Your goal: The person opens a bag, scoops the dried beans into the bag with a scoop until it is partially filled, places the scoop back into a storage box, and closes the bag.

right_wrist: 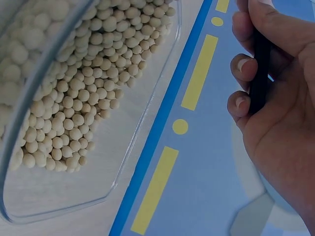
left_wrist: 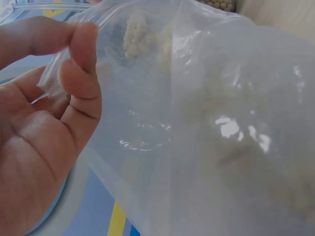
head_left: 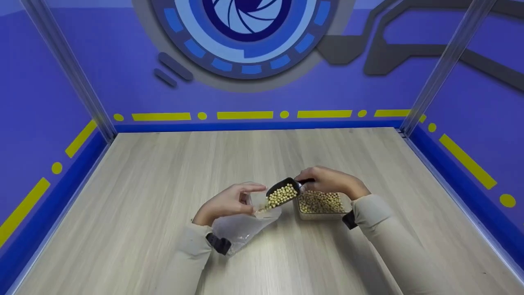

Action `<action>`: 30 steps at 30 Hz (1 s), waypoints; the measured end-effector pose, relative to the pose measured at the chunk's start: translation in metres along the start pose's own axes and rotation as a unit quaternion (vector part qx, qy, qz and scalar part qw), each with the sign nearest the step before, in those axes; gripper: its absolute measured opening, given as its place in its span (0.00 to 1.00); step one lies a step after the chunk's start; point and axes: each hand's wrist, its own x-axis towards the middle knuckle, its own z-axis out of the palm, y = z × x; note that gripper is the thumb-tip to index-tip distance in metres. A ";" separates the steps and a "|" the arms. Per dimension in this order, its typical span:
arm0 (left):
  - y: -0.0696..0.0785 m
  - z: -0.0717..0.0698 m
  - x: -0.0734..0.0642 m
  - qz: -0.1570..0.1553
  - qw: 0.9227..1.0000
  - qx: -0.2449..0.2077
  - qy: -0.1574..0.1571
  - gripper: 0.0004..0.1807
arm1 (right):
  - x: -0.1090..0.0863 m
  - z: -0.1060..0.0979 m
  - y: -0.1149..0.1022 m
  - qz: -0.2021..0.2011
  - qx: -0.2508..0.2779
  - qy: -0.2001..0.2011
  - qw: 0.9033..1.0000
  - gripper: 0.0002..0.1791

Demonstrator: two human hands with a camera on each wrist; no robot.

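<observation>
My left hand (head_left: 225, 203) pinches the rim of a clear plastic zip bag (head_left: 243, 227), holding its mouth open. In the left wrist view, thumb and fingers grip the zip edge, and pale beans show blurred through the film of the bag (left_wrist: 206, 113). My right hand (head_left: 330, 180) grips the black handle (right_wrist: 259, 73) of a scoop (head_left: 289, 180). Pale round soybeans (head_left: 282, 194) fill the scoop, which tilts down to the left with its lip at the bag's mouth. Some beans are at that lip.
Right of the bag, a clear rectangular container (head_left: 321, 217) stands on the wooden table (head_left: 135, 213), partly under my right hand. It holds many more soybeans (right_wrist: 74, 118). Blue printed walls (head_left: 254, 100) enclose the table at the back and both sides.
</observation>
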 end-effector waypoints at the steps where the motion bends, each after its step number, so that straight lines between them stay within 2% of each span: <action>1: 0.000 0.000 0.000 0.001 1.000 0.002 0.001 0.35 | 0.000 0.000 0.000 -0.001 0.000 0.000 1.000 0.14; 5: 0.001 -0.001 0.000 0.005 1.000 0.004 0.002 0.34 | 0.000 -0.002 -0.001 -0.001 -0.002 0.000 1.000 0.13; 16: 0.003 -0.001 0.001 -0.012 1.000 -0.011 0.001 0.35 | 0.001 -0.007 -0.007 -0.005 -0.022 -0.006 1.000 0.11; 23: 0.001 -0.002 0.000 0.003 1.000 -0.015 0.000 0.35 | 0.002 -0.008 -0.009 0.000 -0.030 -0.009 1.000 0.12; 30: -0.001 -0.002 0.000 0.004 1.000 -0.009 0.002 0.35 | 0.004 -0.011 -0.013 0.008 -0.042 -0.016 0.999 0.12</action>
